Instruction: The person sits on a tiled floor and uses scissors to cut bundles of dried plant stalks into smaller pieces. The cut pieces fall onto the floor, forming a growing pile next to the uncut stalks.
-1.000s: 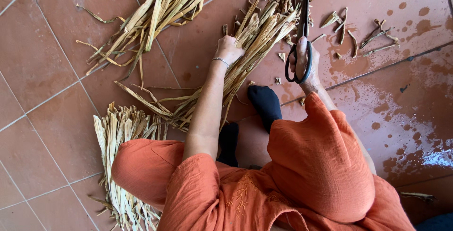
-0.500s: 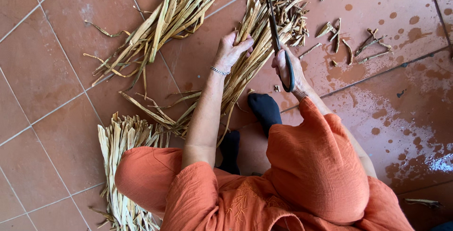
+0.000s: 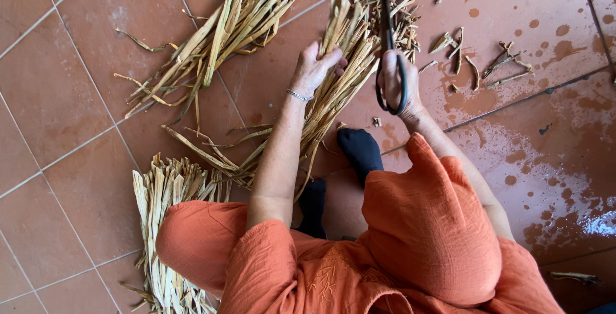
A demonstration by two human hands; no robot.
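Surveying surroundings: a terracotta tiled floor (image 3: 77,160) carries everything; its right part shows wet patches and splashes.
Far bundle: a loose sheaf of dried reed strips (image 3: 224,31) lies on the floor to the upper left, well apart from the hands, with stray strands fanning out at its lower end.
Near pile: a second heap of pale strips (image 3: 160,211) lies beside the person's left knee, partly covered by the orange trousers (image 3: 192,243).
Offcuts: short trimmed pieces (image 3: 475,57) are scattered over the wet tiles to the right of the scissors.
Obstructions: the orange sleeve (image 3: 430,224) hides the right forearm; two feet in black socks (image 3: 359,150) sit below the held bundle.
Held bundle: a bunch of dried strips (image 3: 340,76) runs from lower left to upper right, tan and fibrous, its upper ends uneven and frayed near the blades.
Left hand (image 3: 314,67): grip closed around the held bundle near its upper part; a thin bracelet (image 3: 298,95) sits on the wrist.
Right hand (image 3: 398,86): fingers through the black loops of the scissors (image 3: 388,44), blades pointing up, appearing nearly closed, just beside the bundle's ends.
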